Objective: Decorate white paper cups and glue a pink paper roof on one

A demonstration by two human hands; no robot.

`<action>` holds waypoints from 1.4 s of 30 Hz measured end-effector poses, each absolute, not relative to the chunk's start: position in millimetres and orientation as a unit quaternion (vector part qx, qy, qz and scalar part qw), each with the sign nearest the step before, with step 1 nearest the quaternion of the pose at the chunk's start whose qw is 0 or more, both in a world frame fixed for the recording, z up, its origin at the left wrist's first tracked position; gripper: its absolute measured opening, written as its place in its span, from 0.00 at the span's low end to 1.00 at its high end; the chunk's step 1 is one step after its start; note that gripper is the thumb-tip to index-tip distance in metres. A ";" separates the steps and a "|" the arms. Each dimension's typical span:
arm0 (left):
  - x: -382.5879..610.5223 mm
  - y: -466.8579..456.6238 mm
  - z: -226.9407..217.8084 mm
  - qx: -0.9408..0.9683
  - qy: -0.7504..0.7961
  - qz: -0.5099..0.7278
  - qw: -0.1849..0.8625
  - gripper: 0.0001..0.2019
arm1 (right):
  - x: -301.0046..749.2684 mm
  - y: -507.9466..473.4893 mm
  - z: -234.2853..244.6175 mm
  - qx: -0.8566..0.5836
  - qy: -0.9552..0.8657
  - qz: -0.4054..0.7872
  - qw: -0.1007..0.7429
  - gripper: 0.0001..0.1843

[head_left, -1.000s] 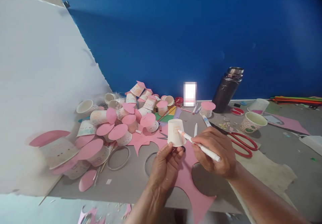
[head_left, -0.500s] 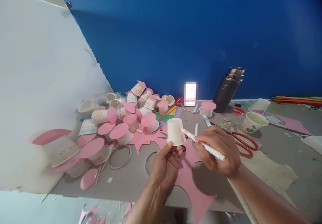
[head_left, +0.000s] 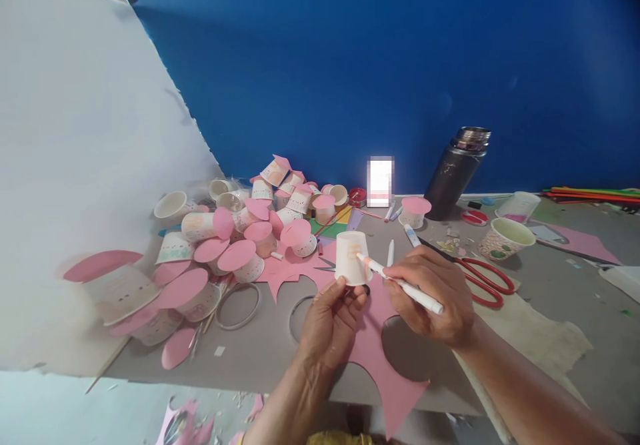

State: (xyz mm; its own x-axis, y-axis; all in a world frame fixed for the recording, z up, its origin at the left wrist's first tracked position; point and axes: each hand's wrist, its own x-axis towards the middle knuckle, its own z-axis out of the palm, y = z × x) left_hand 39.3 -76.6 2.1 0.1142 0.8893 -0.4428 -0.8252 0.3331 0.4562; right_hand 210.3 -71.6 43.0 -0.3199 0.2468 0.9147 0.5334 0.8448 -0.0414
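An upside-down white paper cup (head_left: pixel 351 268) is pinched at its rim by my left hand (head_left: pixel 334 318). Faint orange marks show on the cup's side. My right hand (head_left: pixel 437 298) grips a white marker pen (head_left: pixel 414 295) whose orange tip touches the cup wall. Beneath both hands lies a sheet of pink paper (head_left: pixel 373 358) with round pieces cut out. Red-handled scissors (head_left: pixel 493 285) rest beside my right hand, their blades partly hidden behind it.
A pile of paper cups with pink discs (head_left: pixel 237 258) spreads over the left side. Further right are a dark flask (head_left: pixel 457 175), a patterned cup (head_left: pixel 506 239) and a cream cloth (head_left: pixel 540 338). Grey rings (head_left: pixel 239 306) lie at front left. A blue wall (head_left: pixel 350 65) stands behind.
The marker tip has shifted slightly on the cup, and the orange marks there look different. Both hands keep their hold. The view has shifted a little.
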 end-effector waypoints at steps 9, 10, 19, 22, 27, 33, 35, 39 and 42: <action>39.7 -76.4 4.8 0.036 0.339 0.577 0.742 0.14 | 209.6 -71.8 42.2 -0.240 -0.806 -0.132 0.525 0.11; 39.9 -76.5 5.4 0.033 0.340 0.577 0.742 0.14 | 209.5 -71.7 42.5 -0.241 -0.806 -0.132 0.524 0.11; 40.8 -77.7 12.2 -0.004 0.351 0.582 0.733 0.14 | 214.3 -71.1 47.1 -0.256 -0.755 -0.160 0.583 0.14; 40.6 -77.2 14.4 -0.009 0.349 0.583 0.734 0.14 | 218.1 -66.7 44.6 -0.303 -0.736 -0.156 0.585 0.16; 39.1 -78.4 15.9 0.000 0.332 0.567 0.754 0.15 | 219.8 -57.1 38.2 -0.394 -0.703 -0.082 0.586 0.12; 36.9 -82.1 6.1 0.056 0.296 0.541 0.786 0.10 | 222.5 -52.1 36.4 -0.446 -0.653 0.131 0.598 0.12; 36.6 -82.5 1.4 0.078 0.294 0.538 0.786 0.11 | 224.0 -50.7 35.8 -0.442 -0.645 0.202 0.589 0.15; 36.3 -83.3 -5.2 0.122 0.281 0.519 0.798 0.17 | 226.3 -47.4 32.8 -0.409 -0.628 0.318 0.580 0.25; 36.8 -83.6 -7.4 0.143 0.279 0.500 0.807 0.18 | 227.7 -45.7 30.6 -0.408 -0.619 0.366 0.563 0.27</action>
